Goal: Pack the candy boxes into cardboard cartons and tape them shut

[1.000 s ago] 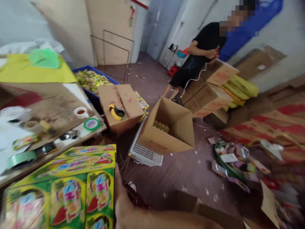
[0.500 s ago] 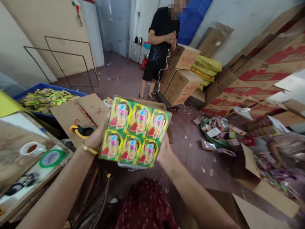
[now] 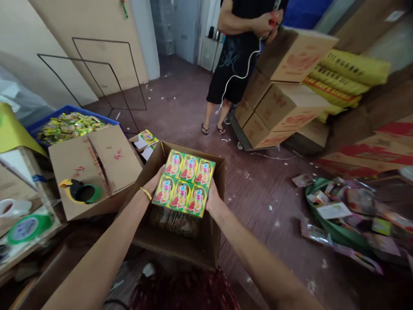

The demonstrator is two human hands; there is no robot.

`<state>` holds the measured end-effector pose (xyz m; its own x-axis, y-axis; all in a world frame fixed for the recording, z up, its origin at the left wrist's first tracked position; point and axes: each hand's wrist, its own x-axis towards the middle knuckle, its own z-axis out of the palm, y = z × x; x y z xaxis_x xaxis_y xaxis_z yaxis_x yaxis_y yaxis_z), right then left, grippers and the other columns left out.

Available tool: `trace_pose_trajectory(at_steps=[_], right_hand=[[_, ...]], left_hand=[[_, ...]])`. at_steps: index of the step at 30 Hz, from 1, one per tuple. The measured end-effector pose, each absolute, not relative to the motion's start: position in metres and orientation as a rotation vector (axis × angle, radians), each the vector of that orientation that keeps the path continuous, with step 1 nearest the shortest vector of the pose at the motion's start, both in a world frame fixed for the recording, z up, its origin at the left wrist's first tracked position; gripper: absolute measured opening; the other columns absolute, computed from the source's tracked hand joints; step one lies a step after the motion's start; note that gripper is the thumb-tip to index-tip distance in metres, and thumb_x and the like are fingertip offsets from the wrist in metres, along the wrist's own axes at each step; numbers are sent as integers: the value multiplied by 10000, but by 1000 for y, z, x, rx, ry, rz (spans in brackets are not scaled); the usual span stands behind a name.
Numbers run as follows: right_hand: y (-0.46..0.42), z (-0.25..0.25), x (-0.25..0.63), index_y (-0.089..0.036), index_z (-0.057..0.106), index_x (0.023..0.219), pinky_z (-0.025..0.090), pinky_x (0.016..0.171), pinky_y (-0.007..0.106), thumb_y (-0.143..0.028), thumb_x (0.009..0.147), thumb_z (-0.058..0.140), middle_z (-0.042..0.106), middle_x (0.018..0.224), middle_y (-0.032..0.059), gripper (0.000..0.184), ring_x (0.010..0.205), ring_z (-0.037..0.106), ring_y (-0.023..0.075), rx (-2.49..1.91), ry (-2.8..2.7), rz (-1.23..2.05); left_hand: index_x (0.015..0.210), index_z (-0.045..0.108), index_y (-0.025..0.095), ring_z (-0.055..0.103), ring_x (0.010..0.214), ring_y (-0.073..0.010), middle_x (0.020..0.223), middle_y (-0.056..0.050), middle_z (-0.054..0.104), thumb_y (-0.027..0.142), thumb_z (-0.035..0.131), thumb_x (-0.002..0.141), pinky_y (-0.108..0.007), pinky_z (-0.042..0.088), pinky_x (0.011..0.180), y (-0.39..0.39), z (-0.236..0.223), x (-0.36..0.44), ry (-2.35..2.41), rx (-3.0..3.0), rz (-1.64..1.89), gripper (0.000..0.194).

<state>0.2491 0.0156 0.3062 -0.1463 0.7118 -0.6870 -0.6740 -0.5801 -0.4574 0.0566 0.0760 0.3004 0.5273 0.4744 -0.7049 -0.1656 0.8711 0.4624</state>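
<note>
A shrink-wrapped block of small yellow-green candy boxes (image 3: 183,183) is held level between my two hands, inside the mouth of an open cardboard carton (image 3: 219,172). My left hand (image 3: 154,183), with a gold bracelet at the wrist, grips its left side. On the opposite side my right hand (image 3: 213,199) presses against the edge. Beneath the block, wrapped packs (image 3: 176,224) lie in the carton, dim and partly hidden. The fingers under the block are mostly out of sight.
A closed carton (image 3: 112,159) bearing a toucan-shaped cup (image 3: 82,192) stands left. Behind it is a blue crate (image 3: 34,127) of wrapped sweets. Green tape (image 3: 29,228) lies on the bench. A person in black (image 3: 238,56) stands by stacked boxes (image 3: 274,107). A green basket (image 3: 335,234) overflows at right.
Both hands have lowered the candy block forward, from in front of my body into the carton's opening. The view has shifted, bringing the open carton and the standing person closer.
</note>
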Motion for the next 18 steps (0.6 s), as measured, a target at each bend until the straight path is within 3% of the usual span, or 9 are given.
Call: trace_pose_trajectory(at_steps=[10, 15, 18], right_hand=[[77, 201, 228, -163, 654, 961, 521, 842, 505, -723, 807, 366, 721, 814, 88, 648, 871, 671, 283, -1191, 217, 1909], [88, 146, 214, -171, 657, 971, 517, 863, 508, -773, 836, 207, 721, 838, 102, 763, 885, 674, 284, -1214, 278, 1904], [83, 141, 215, -163, 662, 975, 512, 871, 493, -784, 841, 93, 717, 861, 115, 853, 917, 673, 276, -1280, 244, 1883]], left_hand=[[1236, 595, 158, 657, 978, -348, 1056, -146, 702, 762, 480, 732, -457, 535, 860, 129, 208, 42, 1065, 243, 326, 795], [1232, 605, 147, 671, 946, -325, 1034, -139, 710, 743, 377, 799, -416, 543, 840, 138, 159, 33, 1151, 232, 346, 772], [1257, 592, 143, 662, 983, -319, 1043, -146, 708, 748, 288, 827, -402, 533, 860, 135, 151, 31, 1188, 248, 357, 802]])
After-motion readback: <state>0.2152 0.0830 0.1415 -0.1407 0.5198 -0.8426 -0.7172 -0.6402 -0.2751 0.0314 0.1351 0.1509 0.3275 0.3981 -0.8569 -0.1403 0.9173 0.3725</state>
